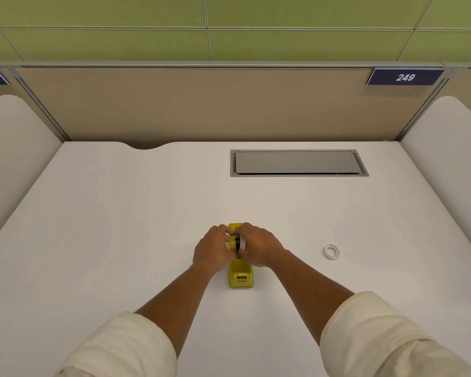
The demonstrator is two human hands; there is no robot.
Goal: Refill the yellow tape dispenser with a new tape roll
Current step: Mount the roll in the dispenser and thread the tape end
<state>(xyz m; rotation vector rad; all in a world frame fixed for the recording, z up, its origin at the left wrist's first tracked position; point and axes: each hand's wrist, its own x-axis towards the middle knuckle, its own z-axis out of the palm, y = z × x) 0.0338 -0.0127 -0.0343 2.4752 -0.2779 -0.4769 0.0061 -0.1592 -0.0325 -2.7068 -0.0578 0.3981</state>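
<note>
A yellow tape dispenser [241, 276] stands on the white desk [120, 227], its cutter end toward me. Both hands close over its middle. My right hand [259, 246] grips a tape roll [241, 244] with a black hub, held upright over the dispenser's cradle. My left hand [214, 248] presses against the dispenser's left side, fingers curled onto the hub area. Whether the roll sits in the cradle is hidden by the fingers. A second small white ring, a tape roll or core [331, 252], lies flat on the desk to the right.
A grey cable hatch [299, 163] is set into the desk at the back right. Beige partition walls enclose the desk at the back and both sides, with a number plate 249 [405, 77] at the upper right.
</note>
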